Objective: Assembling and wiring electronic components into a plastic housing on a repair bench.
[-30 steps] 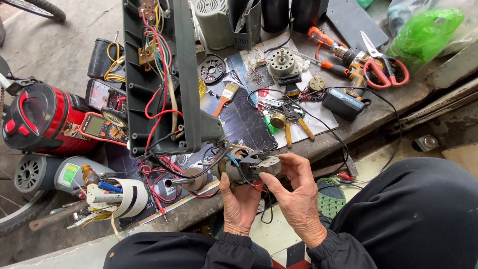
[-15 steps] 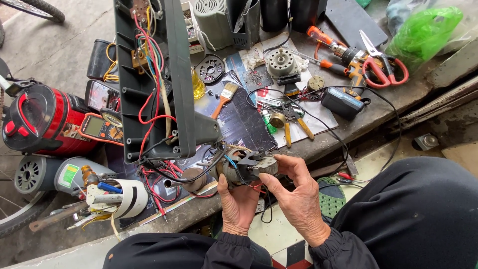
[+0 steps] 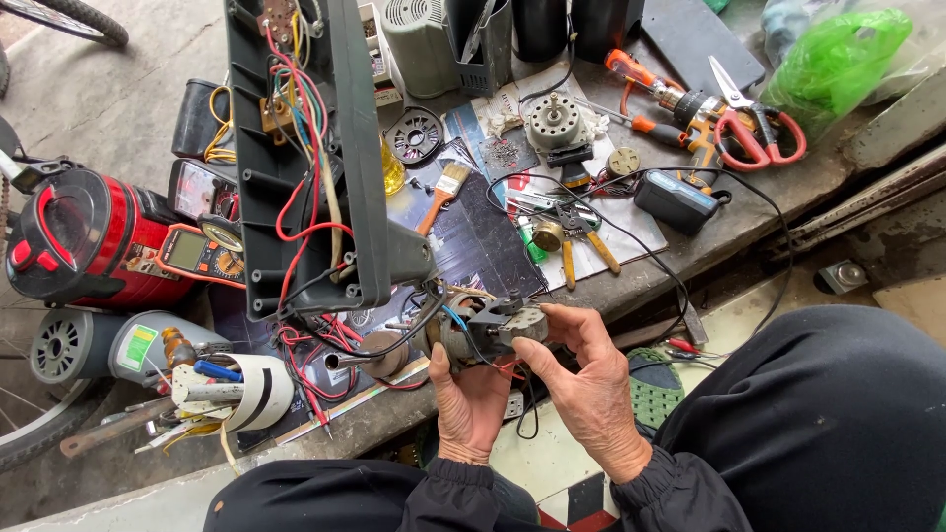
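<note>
Motor: small grey motor (image 3: 490, 330) is sitting between both hands at the near edge of the tabletop (image 3: 788, 192), wires running from it up into the black housing (image 3: 315, 158).
Left hand: left hand (image 3: 471, 404) is cupping the motor from below, fingers curled around its body.
Right hand: right hand (image 3: 591, 389) is pinching the motor's right end, thumb and fingertips pressing on it.
Labels: green rectangular label (image 3: 140, 347) is showing on a grey cylinder at the left; blue-topped black box (image 3: 675, 200) is lying right of centre.
Packages: green plastic bag (image 3: 838, 54) is lying at the far right corner; white cup (image 3: 246, 391) is holding tools at the lower left.
Meter: orange multimeter (image 3: 197, 254) is lying beside the red canister (image 3: 84, 236).
Scissors: red-handled scissors (image 3: 754, 128) are resting near the bag.
</note>
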